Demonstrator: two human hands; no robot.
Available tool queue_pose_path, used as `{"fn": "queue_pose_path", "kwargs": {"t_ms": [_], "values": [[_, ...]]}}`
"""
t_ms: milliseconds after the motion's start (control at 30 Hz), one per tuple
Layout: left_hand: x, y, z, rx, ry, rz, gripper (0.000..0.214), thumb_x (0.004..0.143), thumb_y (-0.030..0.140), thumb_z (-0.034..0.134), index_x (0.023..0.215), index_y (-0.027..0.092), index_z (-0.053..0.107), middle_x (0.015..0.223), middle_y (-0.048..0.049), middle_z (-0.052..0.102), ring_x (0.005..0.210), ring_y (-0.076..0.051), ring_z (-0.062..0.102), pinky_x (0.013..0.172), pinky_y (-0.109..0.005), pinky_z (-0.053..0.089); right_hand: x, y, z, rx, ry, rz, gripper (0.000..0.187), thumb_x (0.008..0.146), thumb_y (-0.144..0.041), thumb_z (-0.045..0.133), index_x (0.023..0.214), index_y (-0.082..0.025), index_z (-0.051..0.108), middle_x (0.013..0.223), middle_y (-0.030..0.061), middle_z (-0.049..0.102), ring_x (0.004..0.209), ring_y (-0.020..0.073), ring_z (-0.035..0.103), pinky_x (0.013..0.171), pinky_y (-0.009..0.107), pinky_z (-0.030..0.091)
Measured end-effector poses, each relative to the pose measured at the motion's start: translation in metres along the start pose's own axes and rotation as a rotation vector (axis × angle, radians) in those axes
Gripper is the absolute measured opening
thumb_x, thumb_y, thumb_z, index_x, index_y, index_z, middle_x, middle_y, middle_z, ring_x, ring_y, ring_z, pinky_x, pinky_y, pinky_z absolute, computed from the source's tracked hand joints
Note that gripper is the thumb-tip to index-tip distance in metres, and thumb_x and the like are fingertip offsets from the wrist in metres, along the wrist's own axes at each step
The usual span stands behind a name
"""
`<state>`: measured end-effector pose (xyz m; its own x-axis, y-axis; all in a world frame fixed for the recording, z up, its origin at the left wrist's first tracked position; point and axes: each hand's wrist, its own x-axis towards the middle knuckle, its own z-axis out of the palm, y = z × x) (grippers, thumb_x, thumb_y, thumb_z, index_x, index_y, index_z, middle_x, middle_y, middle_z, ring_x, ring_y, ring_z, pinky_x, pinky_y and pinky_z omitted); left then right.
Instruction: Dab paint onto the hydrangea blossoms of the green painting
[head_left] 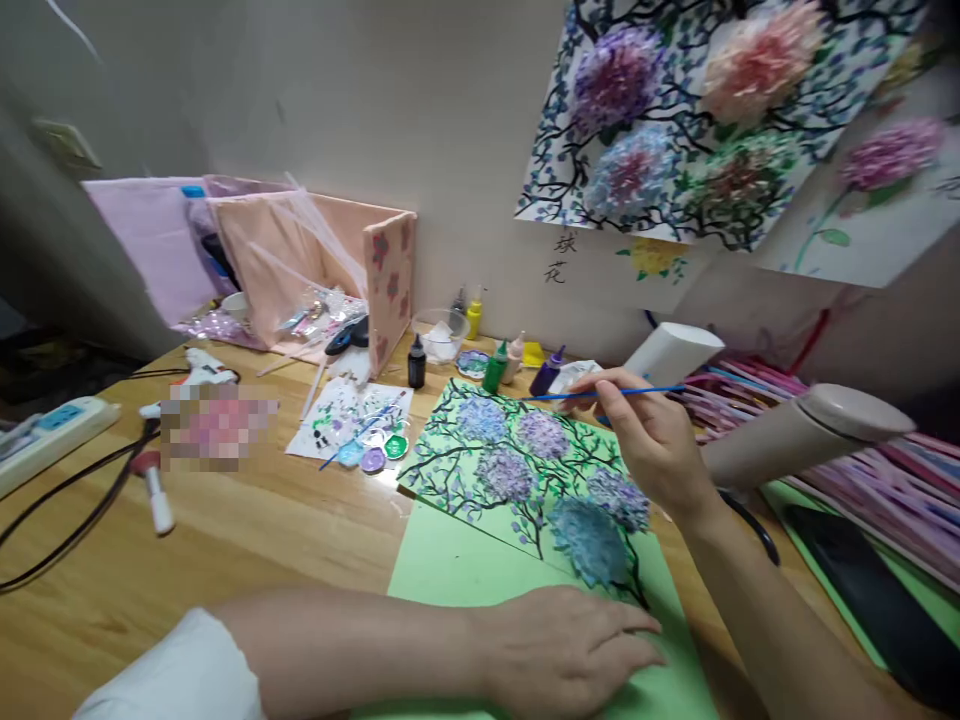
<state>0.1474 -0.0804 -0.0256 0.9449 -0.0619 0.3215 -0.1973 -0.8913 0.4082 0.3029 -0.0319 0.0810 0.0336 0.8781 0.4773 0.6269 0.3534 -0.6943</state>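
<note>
My right hand (654, 430) pinches a thin blue paintbrush (634, 391) above the far right part of a painted sheet (442, 470). Black branches, green and purple leaves and raised flower heads in blue, pink and purple cover the sheet. A larger blue-green flower head (589, 540) stands out near its lower right. My left hand (566, 645) lies palm down with fingers stretched out, just below that flower, on the light green paper (450, 560). Left of the painting, a second blue brush (364, 432) rests across a paint-spotted paper (330, 420) beside small flower-shaped paint dishes (373, 459).
Paint bottles, black (416, 363), green (495, 368) and purple (547, 372), stand behind the painting near a clear bowl (441, 335). Right are a bottle (810, 435), pipe cleaners (757, 400) and a phone (870, 590). Left are a glue gun (210, 366), cables and a power strip (56, 435).
</note>
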Motion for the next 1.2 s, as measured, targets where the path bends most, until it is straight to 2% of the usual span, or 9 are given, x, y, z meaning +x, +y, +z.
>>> {"fn": "queue_pose_path", "kwargs": {"t_ms": [100,200,367,433,533,733,1033,1200], "values": [[0.0,-0.004,0.005,-0.092,0.038,-0.021,0.051,0.081,0.028,0.04,0.127,0.011,0.026,0.13,-0.0117,0.04,0.115,-0.019,0.044,0.096,-0.027,0.037,-0.008,0.021,-0.013,-0.008,0.055,0.032,0.025,0.091,-0.034,0.037,0.096,-0.021,0.058,0.086,0.0033,0.063,0.079,0.0162,0.06,0.07,0.028,0.045],[0.002,-0.005,0.006,-0.134,0.043,-0.042,0.051,0.078,0.027,0.044,0.124,0.015,0.025,0.121,-0.0105,0.046,0.106,-0.018,0.05,0.091,-0.027,0.04,-0.014,0.032,-0.007,-0.083,-0.007,-0.003,0.024,0.091,-0.03,0.036,0.092,-0.021,0.058,0.084,0.0037,0.062,0.08,0.0174,0.059,0.072,0.029,0.044],[0.007,-0.001,-0.001,-0.051,-0.11,-0.133,0.041,0.078,0.026,0.042,0.117,0.019,0.031,0.101,-0.0044,0.057,0.078,-0.015,0.059,0.064,-0.026,0.046,-0.017,0.037,0.01,-0.246,-0.149,-0.024,0.02,0.089,-0.022,0.037,0.085,-0.02,0.057,0.082,0.0034,0.06,0.08,0.0169,0.055,0.072,0.028,0.039],[0.008,0.002,-0.003,-0.022,-0.16,-0.154,0.035,0.08,0.026,0.041,0.114,0.021,0.035,0.093,-0.0004,0.059,0.071,-0.014,0.06,0.054,-0.025,0.042,-0.017,0.039,0.012,-0.264,-0.163,-0.019,0.019,0.088,-0.021,0.038,0.082,-0.019,0.056,0.08,0.0031,0.059,0.079,0.0163,0.054,0.071,0.027,0.038],[0.005,0.003,0.0,0.0,-0.17,-0.12,0.026,0.081,0.027,0.041,0.107,0.024,0.039,0.088,0.0043,0.06,0.064,-0.012,0.059,0.046,-0.024,0.035,-0.016,0.043,0.013,-0.272,-0.153,-0.005,0.019,0.088,-0.02,0.037,0.081,-0.019,0.055,0.077,0.0024,0.058,0.076,0.016,0.054,0.07,0.027,0.038],[0.001,0.002,0.012,0.079,-0.166,-0.034,0.013,0.082,0.032,0.043,0.091,0.023,0.041,0.075,0.0078,0.06,0.054,-0.01,0.052,0.039,-0.026,0.027,-0.016,0.051,0.015,-0.257,-0.165,0.0,0.02,0.088,-0.02,0.037,0.085,-0.019,0.056,0.078,0.0022,0.058,0.078,0.0162,0.053,0.071,0.027,0.037],[0.002,0.002,0.013,0.128,-0.169,-0.026,0.011,0.081,0.032,0.042,0.078,0.021,0.038,0.068,0.0074,0.056,0.05,-0.009,0.049,0.037,-0.025,0.023,-0.016,0.05,0.015,-0.228,-0.178,0.05,0.02,0.088,-0.019,0.037,0.084,-0.019,0.057,0.08,0.002,0.059,0.079,0.0155,0.054,0.071,0.026,0.037],[0.001,0.002,0.015,0.133,-0.151,-0.016,0.011,0.081,0.031,0.042,0.077,0.021,0.038,0.068,0.0069,0.056,0.05,-0.009,0.048,0.037,-0.026,0.023,-0.016,0.052,0.015,-0.223,-0.15,0.06,0.02,0.088,-0.02,0.037,0.083,-0.019,0.057,0.08,0.0018,0.06,0.079,0.0155,0.054,0.071,0.026,0.038]]}}
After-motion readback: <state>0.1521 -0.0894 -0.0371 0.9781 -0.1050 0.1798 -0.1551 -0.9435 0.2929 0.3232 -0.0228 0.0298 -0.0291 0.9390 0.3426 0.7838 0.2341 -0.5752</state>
